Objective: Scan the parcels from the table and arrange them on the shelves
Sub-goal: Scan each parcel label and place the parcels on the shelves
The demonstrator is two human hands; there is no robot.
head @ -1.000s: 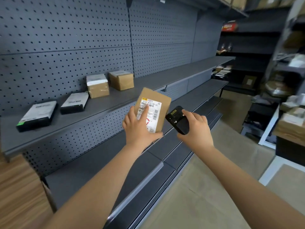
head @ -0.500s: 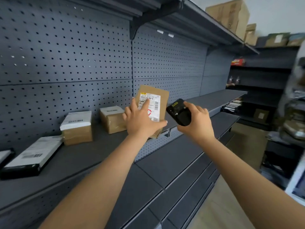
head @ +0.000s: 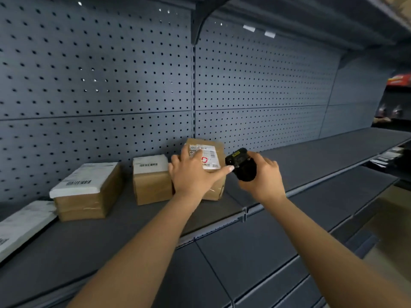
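Left fingers (head: 196, 154): spread over the labelled front of the parcel (head: 211, 157), thumb stretched across to its right edge, grasping it.
Left hand (head: 193, 176): back turned to the camera, covering the parcel's lower left part.
Right fingers (head: 268, 166): curled round the black scanner (head: 242, 168), clenched on it.
Right hand (head: 263, 182): just right of the parcel, scanner head close by the left thumb tip.
Parcel: brown, upright, lower edge apparently down on the shelf (head: 311, 156), near the pegboard wall (head: 111, 85); white label with barcode and red mark facing out.
Neighbours: small brown box (head: 151, 187) with a white barcode label just left of the parcel; farther left a larger box (head: 84, 201) with a white top; white flat package (head: 20, 225) at the left edge of view.
Lower shelf (head: 255, 252): dark grey, below the front rail.
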